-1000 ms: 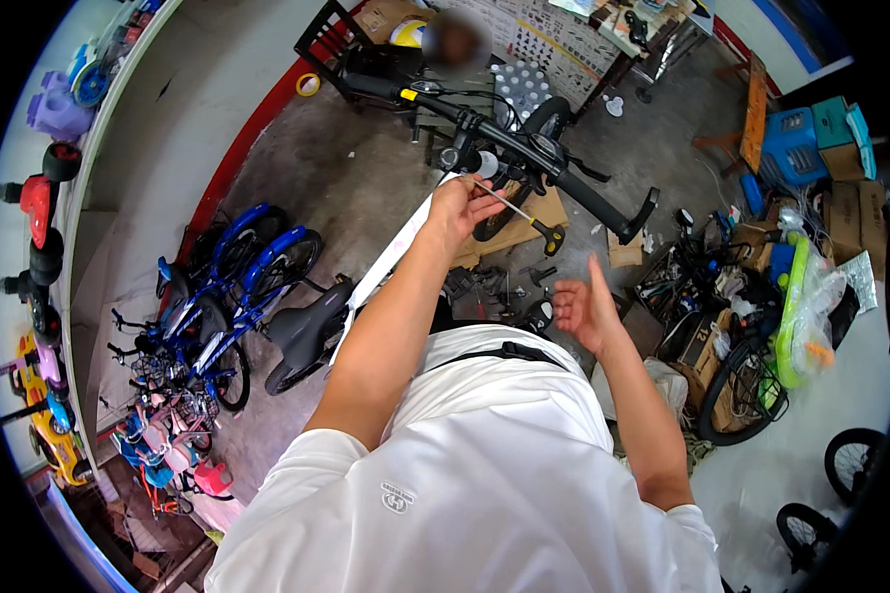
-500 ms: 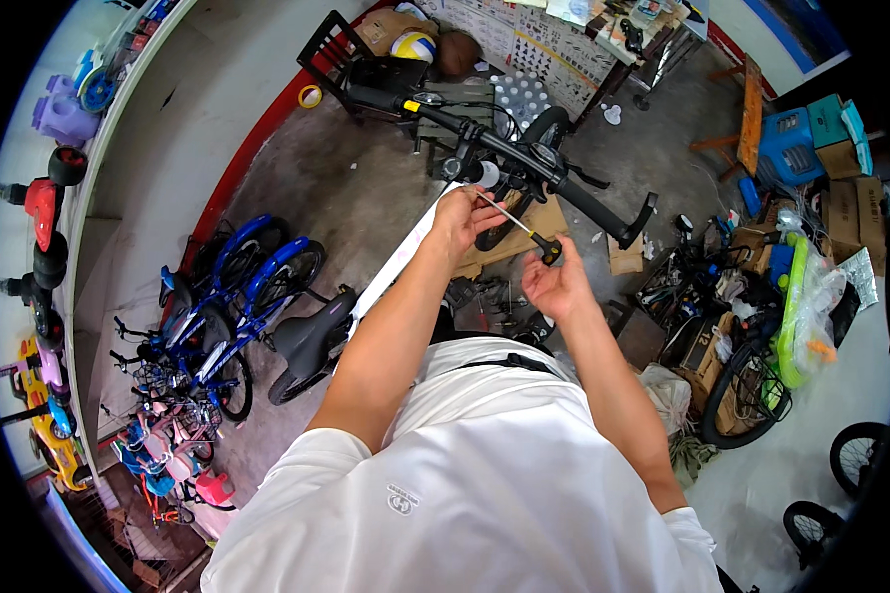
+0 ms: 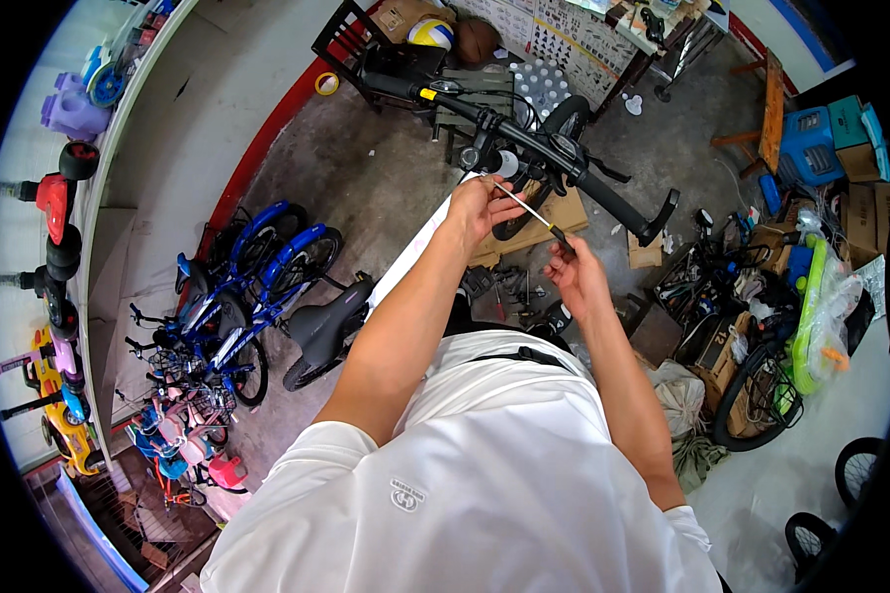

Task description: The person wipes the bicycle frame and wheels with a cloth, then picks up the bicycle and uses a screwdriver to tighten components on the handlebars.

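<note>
A screwdriver (image 3: 534, 211) with a slim metal shaft and a black and yellow handle slants between my hands, in front of the bicycle's handlebar (image 3: 530, 138). My right hand (image 3: 580, 277) is closed on the handle with thumb and fingers. At the shaft's far end, my left hand (image 3: 477, 210) pinches close to the tip with curled fingers. The tip itself, and anything small at it, is hidden by those fingers. Below the bar stands the white bicycle frame (image 3: 420, 242), beside my left forearm, with a black saddle (image 3: 328, 321) at its rear.
Small blue bicycles (image 3: 242, 296) stand to the left. A flat cardboard piece (image 3: 554, 219) and loose tools (image 3: 512, 290) lie on the floor ahead. On the right are a heap of parts, a wheel (image 3: 756, 397) and a blue plastic stool (image 3: 806, 145). A dark chair (image 3: 351, 54) stands at the back.
The whole scene has shifted slightly right in view. My right hand's fingers have turned and closed further round the screwdriver handle. My left hand stays at the tip.
</note>
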Available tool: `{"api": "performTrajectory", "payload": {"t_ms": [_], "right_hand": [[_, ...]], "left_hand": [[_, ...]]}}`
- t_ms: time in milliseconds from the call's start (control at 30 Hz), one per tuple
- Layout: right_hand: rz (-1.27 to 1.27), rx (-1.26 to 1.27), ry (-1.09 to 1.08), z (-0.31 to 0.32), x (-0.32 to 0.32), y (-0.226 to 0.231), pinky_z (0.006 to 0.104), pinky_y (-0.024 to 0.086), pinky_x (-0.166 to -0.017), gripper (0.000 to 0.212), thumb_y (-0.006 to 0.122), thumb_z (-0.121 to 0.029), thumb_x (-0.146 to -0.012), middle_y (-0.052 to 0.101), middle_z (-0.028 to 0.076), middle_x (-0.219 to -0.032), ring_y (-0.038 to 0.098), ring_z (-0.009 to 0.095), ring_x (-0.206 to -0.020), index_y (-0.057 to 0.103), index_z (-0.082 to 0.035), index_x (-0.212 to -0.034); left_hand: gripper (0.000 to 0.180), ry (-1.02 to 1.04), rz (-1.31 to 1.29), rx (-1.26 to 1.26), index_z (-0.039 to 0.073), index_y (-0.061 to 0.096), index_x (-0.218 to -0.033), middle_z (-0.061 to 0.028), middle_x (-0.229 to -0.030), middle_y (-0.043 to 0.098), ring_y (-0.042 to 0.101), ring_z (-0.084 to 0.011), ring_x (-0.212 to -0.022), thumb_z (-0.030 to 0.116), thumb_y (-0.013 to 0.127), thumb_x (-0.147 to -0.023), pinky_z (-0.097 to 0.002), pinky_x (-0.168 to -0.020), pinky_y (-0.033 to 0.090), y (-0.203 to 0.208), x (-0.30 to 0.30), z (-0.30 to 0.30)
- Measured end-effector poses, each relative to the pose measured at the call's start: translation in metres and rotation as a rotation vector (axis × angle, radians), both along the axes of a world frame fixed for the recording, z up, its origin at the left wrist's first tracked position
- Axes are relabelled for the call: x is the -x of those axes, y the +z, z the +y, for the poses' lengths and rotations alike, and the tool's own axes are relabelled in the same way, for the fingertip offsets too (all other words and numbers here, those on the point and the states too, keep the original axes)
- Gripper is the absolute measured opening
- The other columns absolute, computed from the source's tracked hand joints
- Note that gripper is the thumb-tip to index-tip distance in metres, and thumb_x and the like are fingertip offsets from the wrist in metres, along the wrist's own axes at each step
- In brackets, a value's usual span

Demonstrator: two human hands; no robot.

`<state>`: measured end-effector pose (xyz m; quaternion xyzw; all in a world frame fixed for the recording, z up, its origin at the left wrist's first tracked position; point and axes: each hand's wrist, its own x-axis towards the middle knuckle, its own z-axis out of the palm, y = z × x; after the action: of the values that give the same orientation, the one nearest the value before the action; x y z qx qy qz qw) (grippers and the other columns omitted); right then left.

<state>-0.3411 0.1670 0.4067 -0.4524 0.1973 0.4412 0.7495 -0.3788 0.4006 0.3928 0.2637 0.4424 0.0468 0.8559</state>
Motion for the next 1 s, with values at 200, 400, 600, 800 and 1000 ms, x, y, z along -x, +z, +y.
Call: {"api": "performTrajectory", "payload": {"t_ms": [200,400,600,800,1000], "right_hand": [[-0.502,0.122,0.222,-0.01,-0.013,-0.011,0.0291,0.049,-0.076,0.043,0.07,-0.02,-0.101,0.062,0.004,-0.101,0.058,0.012,-0.078,0.049,0.0,-0.133],[-0.864,0.225,0.275,-0.011,-0.019,-0.015,0.0299,0.054,-0.068,0.042,0.069,-0.01,-0.101,0.061,0.008,-0.103,0.064,0.015,-0.077,0.045,0.0,-0.134],[-1.116,0.409,0.349,-0.017,-0.013,-0.018,0.0376,0.055,-0.071,0.04,0.07,-0.012,-0.099,0.065,0.016,-0.108,0.071,0.026,-0.081,0.047,-0.004,-0.13],[-1.807,0.693,0.366,-0.021,-0.019,-0.02,0.0431,0.055,-0.078,0.047,0.076,-0.013,-0.094,0.065,0.017,-0.113,0.067,0.035,-0.091,0.051,-0.005,-0.133],[-1.233,0.489,0.224,-0.027,0.0,0.008,0.0414,0.053,-0.07,0.055,0.08,-0.034,-0.093,0.064,0.015,-0.116,0.066,0.026,-0.081,0.055,-0.007,-0.134]], "left_hand": [[0.013,-0.015,-0.019,-0.003,0.005,0.056,-0.115,-0.0135,-0.106,0.066,0.073,-0.0409,-0.108,0.012,0.047,-0.108,-0.0555,-0.088,0.065,0.0,0.0,0.002],[0.018,-0.024,0.013,-0.024,0.004,0.056,-0.117,-0.0131,-0.111,0.065,0.072,-0.0403,-0.114,0.016,0.045,-0.11,-0.0553,-0.088,0.065,0.008,0.002,-0.002],[0.02,-0.008,-0.025,-0.029,0.004,0.057,-0.119,-0.0137,-0.114,0.067,0.072,-0.0394,-0.114,0.018,0.045,-0.111,-0.0571,-0.092,0.062,0.012,0.005,-0.004],[0.02,-0.027,-0.026,-0.036,0.004,0.058,-0.118,-0.0132,-0.113,0.069,0.073,-0.0375,-0.111,0.02,0.049,-0.111,-0.0545,-0.091,0.063,0.009,0.004,-0.007],[0.018,-0.011,0.015,-0.094,0.003,0.057,-0.117,-0.0129,-0.108,0.069,0.076,-0.0367,-0.103,0.019,0.055,-0.11,-0.0487,-0.083,0.066,0.001,0.002,-0.007]]}}
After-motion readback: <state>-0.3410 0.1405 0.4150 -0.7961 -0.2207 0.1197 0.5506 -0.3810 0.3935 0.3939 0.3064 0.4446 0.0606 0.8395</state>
